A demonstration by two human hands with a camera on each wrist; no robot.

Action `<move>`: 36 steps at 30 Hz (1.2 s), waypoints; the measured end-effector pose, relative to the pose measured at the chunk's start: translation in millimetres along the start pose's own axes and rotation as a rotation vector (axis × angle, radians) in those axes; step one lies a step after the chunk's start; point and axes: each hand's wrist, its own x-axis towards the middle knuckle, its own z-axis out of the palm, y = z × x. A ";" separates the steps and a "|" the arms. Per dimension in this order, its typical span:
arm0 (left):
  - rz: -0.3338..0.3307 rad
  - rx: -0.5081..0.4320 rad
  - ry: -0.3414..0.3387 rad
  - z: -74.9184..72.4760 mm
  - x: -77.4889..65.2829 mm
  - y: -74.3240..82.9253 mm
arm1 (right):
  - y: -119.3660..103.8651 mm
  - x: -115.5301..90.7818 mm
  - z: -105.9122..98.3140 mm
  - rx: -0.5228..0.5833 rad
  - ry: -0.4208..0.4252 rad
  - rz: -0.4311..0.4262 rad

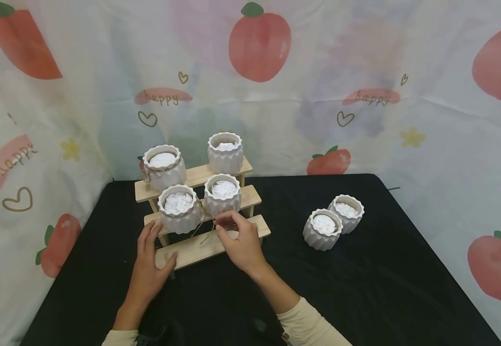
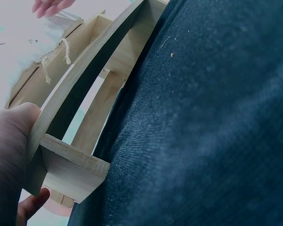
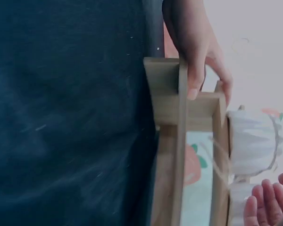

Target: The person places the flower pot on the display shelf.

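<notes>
Planter (image 1: 179,220) wrapped with twine (image 1: 207,237) sits mid-tier on wooden stand (image 1: 194,252), just left of right hand (image 1: 243,244); its fingers loosely curled, nothing gripped. Left hand (image 1: 150,262) relaxed against stand. Likely hazard: fingers snagging twine, toppling planter.

One three-tiered wooden stand (image 1: 194,251) is standing upright. Four fluted white pots (image 1: 180,221) are sitting upright on its upper two tiers.
</notes>
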 end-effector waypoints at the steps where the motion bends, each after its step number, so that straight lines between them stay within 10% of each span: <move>1: 0.003 0.002 0.000 0.0 -0.2 0.1 | 1.9 -1.7 -3.2 0.001 -0.006 0.035; 36: -0.020 -0.012 -0.002 -2.4 -0.1 5.6 | 52.0 -94.0 -192.4 -0.190 0.228 0.629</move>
